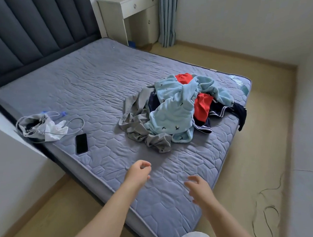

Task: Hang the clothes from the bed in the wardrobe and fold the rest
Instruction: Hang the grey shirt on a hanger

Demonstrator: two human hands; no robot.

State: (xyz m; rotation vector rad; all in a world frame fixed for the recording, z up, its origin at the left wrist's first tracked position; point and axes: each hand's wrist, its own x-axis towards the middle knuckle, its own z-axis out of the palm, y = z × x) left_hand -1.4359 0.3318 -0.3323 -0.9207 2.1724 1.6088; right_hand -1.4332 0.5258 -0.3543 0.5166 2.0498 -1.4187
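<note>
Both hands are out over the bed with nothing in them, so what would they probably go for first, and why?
Probably reach forward and take the light blue garment, since it lies on top of the clothes pile. Both the left hand and the right hand hover empty over the mattress, short of the pile.

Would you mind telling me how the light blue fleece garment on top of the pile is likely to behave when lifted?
The light blue fleece garment looks soft and crumpled, so it would probably droop. It overlaps the red garment, so that might drag along.
</note>
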